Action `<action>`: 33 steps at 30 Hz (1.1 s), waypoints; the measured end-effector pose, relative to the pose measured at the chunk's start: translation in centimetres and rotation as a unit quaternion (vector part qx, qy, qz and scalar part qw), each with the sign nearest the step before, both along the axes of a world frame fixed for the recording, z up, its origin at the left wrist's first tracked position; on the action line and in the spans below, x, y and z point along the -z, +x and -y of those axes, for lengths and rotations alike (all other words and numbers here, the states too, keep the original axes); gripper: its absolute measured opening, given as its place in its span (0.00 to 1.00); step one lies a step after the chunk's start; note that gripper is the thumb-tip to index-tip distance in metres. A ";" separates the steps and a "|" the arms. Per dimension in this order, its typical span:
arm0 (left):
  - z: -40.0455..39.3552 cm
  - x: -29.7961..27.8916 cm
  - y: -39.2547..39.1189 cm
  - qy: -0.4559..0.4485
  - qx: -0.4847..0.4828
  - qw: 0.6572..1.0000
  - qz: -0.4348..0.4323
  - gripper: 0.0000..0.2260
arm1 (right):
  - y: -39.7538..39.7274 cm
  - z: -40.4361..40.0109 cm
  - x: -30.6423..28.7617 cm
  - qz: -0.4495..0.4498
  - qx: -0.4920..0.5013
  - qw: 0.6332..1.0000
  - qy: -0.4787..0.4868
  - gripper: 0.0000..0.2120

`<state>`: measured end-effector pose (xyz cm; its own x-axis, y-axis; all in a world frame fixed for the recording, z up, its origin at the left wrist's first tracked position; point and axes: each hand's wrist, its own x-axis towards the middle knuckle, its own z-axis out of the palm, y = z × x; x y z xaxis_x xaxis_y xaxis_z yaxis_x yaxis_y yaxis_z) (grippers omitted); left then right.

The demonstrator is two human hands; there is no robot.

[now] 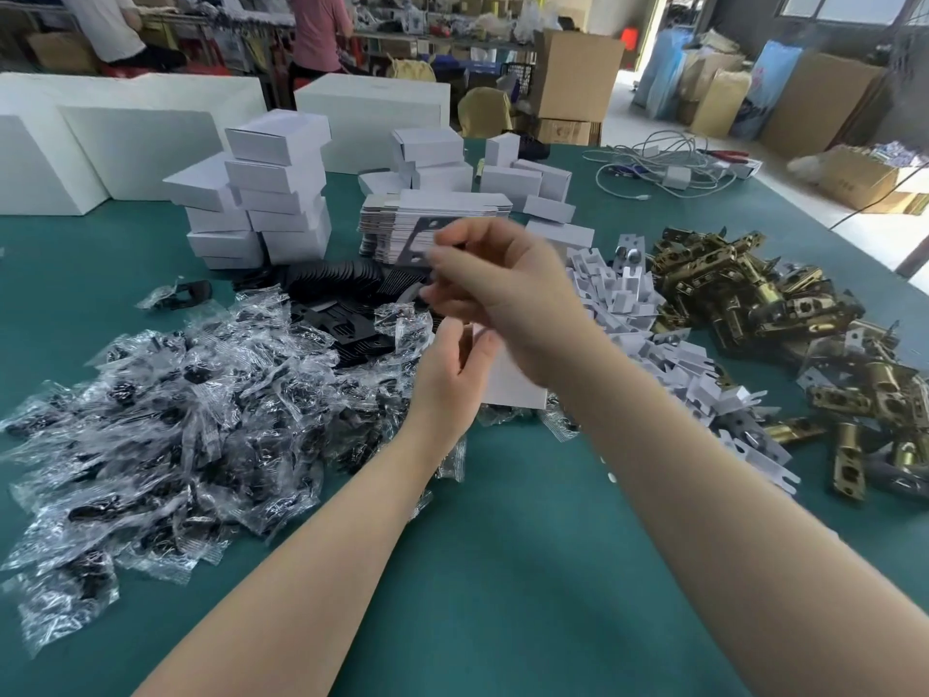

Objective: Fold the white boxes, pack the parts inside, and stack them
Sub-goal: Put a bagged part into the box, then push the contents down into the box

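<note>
Right hand [502, 299] fingers pinch a grey plate [420, 241]; left hand [452, 374] fingers curl round a white box [513, 379] over the green counter [502, 545].

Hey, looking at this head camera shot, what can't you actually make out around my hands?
- Right hand: fingertips motion-blurred, so its grip on the grey plate is unclear.
- White box: mostly hidden behind both hands; contents unseen.
- Left hand: fingers behind the box edge.

— Any writing you can read anywhere?
— None. The cardboard cartons [563, 130] far beyond the fingertips carry dark printed marks, but too blurred to read.
— The white boxes [276, 188]?
— Plain, unprinted faces.
</note>
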<state>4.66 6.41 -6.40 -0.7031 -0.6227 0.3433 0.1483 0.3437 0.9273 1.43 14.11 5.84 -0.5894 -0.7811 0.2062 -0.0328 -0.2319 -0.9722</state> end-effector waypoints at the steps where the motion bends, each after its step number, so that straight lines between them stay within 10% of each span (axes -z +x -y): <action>1: 0.0 -0.1 0.1 -0.004 0.006 1.000 0.001 0.10 | -0.6 -0.7 -0.8 -0.068 0.029 0.997 0.015 0.06; 7: 0.0 -0.4 0.3 0.048 0.060 0.997 -0.033 0.15 | -4.4 -4.4 -4.0 -0.403 0.133 0.888 0.176 0.17; 18: 0.4 -0.2 0.1 0.049 0.092 0.994 -0.012 0.17 | -8.1 -5.8 -3.6 -0.478 0.049 0.827 0.291 0.09; 33: 0.5 -0.1 0.0 0.052 0.072 0.996 -0.004 0.18 | -8.2 -4.8 -3.5 -0.446 0.100 0.860 0.225 0.09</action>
<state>4.68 5.91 -6.34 -0.7854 -0.5478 0.2883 0.1966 0.2210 0.9553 -6.80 18.88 9.39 -0.4854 -0.8012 0.3500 -0.8082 0.2585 -0.5291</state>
